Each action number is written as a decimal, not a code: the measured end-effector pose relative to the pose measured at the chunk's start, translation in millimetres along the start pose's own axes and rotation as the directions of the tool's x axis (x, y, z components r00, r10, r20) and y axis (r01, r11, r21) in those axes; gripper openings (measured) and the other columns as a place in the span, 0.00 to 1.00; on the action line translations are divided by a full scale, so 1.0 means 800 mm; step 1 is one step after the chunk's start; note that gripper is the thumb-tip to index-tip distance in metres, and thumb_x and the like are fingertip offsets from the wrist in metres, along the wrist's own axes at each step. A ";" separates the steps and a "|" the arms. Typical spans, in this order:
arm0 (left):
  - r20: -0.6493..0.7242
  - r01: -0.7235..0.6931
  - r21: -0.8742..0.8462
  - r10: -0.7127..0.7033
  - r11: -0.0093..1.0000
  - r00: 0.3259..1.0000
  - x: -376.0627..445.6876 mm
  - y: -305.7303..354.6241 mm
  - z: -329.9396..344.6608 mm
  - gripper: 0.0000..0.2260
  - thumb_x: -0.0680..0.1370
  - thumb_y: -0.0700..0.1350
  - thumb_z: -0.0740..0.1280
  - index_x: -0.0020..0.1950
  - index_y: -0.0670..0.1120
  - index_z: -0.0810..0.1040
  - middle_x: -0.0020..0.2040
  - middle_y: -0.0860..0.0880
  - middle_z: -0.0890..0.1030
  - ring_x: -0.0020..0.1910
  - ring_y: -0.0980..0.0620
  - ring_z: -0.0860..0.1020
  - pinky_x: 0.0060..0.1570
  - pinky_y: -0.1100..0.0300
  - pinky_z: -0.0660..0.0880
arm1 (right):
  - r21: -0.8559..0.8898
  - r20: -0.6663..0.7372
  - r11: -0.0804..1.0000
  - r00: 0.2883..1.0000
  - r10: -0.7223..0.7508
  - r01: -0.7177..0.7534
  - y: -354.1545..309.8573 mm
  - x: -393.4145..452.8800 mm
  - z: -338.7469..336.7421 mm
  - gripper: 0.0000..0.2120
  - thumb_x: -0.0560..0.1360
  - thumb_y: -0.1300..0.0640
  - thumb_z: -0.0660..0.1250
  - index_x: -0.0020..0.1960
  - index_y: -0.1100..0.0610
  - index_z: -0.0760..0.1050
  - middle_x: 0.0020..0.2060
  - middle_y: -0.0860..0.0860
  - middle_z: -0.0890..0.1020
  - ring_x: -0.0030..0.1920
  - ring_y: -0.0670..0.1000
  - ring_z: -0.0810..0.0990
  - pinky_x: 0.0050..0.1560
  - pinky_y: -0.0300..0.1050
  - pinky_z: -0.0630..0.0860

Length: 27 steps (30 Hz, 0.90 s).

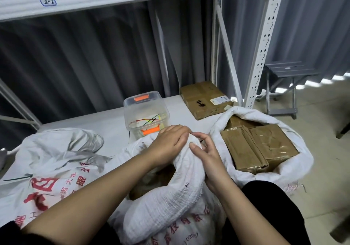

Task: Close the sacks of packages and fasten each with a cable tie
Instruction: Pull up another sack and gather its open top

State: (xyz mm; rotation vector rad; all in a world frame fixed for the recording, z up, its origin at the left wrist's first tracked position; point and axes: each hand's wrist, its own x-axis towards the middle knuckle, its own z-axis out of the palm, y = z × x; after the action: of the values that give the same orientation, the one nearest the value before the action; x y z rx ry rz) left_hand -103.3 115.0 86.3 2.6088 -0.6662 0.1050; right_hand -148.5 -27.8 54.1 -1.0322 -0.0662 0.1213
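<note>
While bunching the rolled rim of the middle sack (170, 197), left hand (171, 142) curled over the gathered cloth at its far edge and gripping it, right hand (206, 155) pressed to the same bunch from the near side, thumb on the fabric and fingers bent round it, apparently to squeeze the mouth into a neck narrow enough for a tie. Mouth not yet shut: a dark gap below the wrists, something brown inside, too dim to name. Set right in front of the body, between the knees, probably for leverage. To the right, just beside it, a 2nd sack (284, 172) with rim rolled down and wide open, brown taped parcels (259, 146) showing, seemingly waiting its turn. To the left, a 3rd sack (53, 169) lying on the white shelf board (106, 119), neck twisted, a dark green tie (18, 178) near its side; whether fastened, cannot tell. Clear tub (145, 116) with orange clips just beyond the hands, lid off, thin coloured ties inside, placed within easy reach for the next step. 1 more brown box (204, 99) farther back on the board, white label too small to read. Large red Chinese print on the sacks, only partly legible; digits resembling "02007" low on the middle one. Handwritten "2-2" on a tag (47, 0) on the upper shelf beam. Grey folding stool (287, 78) standing well apart at right.
</note>
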 end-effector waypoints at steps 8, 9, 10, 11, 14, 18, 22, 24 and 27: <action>-0.014 0.210 -0.005 -0.210 0.978 0.978 -0.053 0.043 0.023 0.41 0.73 0.60 0.65 0.78 0.51 0.45 0.77 0.54 0.49 0.75 0.54 0.53 0.70 0.55 0.61 | 0.390 -0.116 0.920 0.989 0.094 -0.042 -0.002 0.015 0.006 0.16 0.77 0.69 0.62 0.61 0.55 0.71 0.50 0.57 0.82 0.47 0.54 0.82 0.46 0.45 0.81; -0.036 0.234 0.001 -0.234 0.972 0.972 -0.054 0.047 0.021 0.42 0.73 0.58 0.67 0.78 0.50 0.44 0.77 0.53 0.49 0.74 0.53 0.55 0.67 0.54 0.64 | 0.410 -0.113 0.911 0.988 0.106 -0.051 -0.001 0.018 0.009 0.16 0.76 0.69 0.62 0.61 0.55 0.71 0.51 0.59 0.81 0.48 0.55 0.82 0.46 0.46 0.81; -0.061 0.253 0.010 -0.252 0.967 0.966 -0.053 0.048 0.021 0.43 0.73 0.58 0.67 0.78 0.50 0.43 0.77 0.53 0.50 0.74 0.52 0.57 0.65 0.53 0.68 | 0.427 -0.104 0.902 0.988 0.114 -0.060 -0.001 0.020 0.011 0.17 0.76 0.70 0.62 0.61 0.55 0.70 0.52 0.60 0.81 0.48 0.55 0.82 0.46 0.47 0.81; -0.072 0.284 0.027 -0.282 0.958 0.957 -0.051 0.048 0.021 0.42 0.74 0.57 0.66 0.78 0.50 0.43 0.77 0.52 0.51 0.73 0.50 0.60 0.62 0.52 0.70 | 0.442 -0.095 0.895 0.988 0.118 -0.064 -0.002 0.022 0.014 0.17 0.76 0.70 0.61 0.61 0.55 0.70 0.53 0.61 0.80 0.49 0.56 0.82 0.46 0.47 0.81; -0.059 0.383 0.199 -0.379 0.902 0.923 -0.046 0.044 0.021 0.36 0.77 0.49 0.63 0.78 0.48 0.44 0.75 0.48 0.59 0.64 0.44 0.72 0.50 0.50 0.74 | 0.501 -0.107 0.865 0.988 0.109 -0.041 -0.002 0.029 0.018 0.18 0.76 0.73 0.60 0.60 0.55 0.70 0.56 0.63 0.78 0.51 0.57 0.80 0.49 0.49 0.80; -0.358 0.299 0.542 -0.106 0.785 0.928 -0.041 0.029 0.021 0.19 0.71 0.38 0.61 0.62 0.41 0.69 0.55 0.44 0.80 0.30 0.48 0.79 0.22 0.61 0.70 | 0.512 -0.194 0.859 0.973 0.122 -0.006 -0.002 0.031 0.018 0.23 0.74 0.76 0.59 0.62 0.54 0.70 0.53 0.62 0.78 0.50 0.55 0.80 0.45 0.47 0.81; -0.367 0.227 0.685 0.059 0.693 0.928 -0.043 0.025 0.016 0.08 0.70 0.36 0.53 0.45 0.43 0.69 0.35 0.46 0.76 0.29 0.46 0.76 0.30 0.57 0.73 | 0.533 -0.282 0.846 0.943 0.175 0.003 -0.011 0.035 0.015 0.27 0.73 0.77 0.56 0.65 0.55 0.68 0.46 0.59 0.77 0.44 0.53 0.78 0.38 0.44 0.81; -0.302 0.223 0.729 0.011 0.647 0.953 -0.046 0.027 0.010 0.07 0.68 0.35 0.52 0.42 0.44 0.64 0.29 0.49 0.72 0.21 0.51 0.72 0.22 0.64 0.61 | 0.549 -0.303 0.836 0.931 0.205 -0.005 -0.013 0.039 0.012 0.28 0.73 0.77 0.55 0.66 0.55 0.68 0.44 0.58 0.75 0.44 0.53 0.77 0.38 0.45 0.81; -0.222 0.148 0.765 0.041 0.627 0.974 -0.049 0.014 0.011 0.09 0.66 0.37 0.59 0.44 0.45 0.63 0.27 0.50 0.72 0.17 0.52 0.70 0.21 0.66 0.54 | 0.566 -0.302 0.824 0.926 0.225 -0.015 -0.012 0.040 0.007 0.28 0.72 0.78 0.52 0.65 0.55 0.68 0.51 0.60 0.74 0.46 0.54 0.76 0.46 0.51 0.77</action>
State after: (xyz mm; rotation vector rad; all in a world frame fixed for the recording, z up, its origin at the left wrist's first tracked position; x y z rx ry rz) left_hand -143.7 119.7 76.0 3.3630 -0.5239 0.8368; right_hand -116.6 -23.3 65.0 -0.4539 0.3562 0.0605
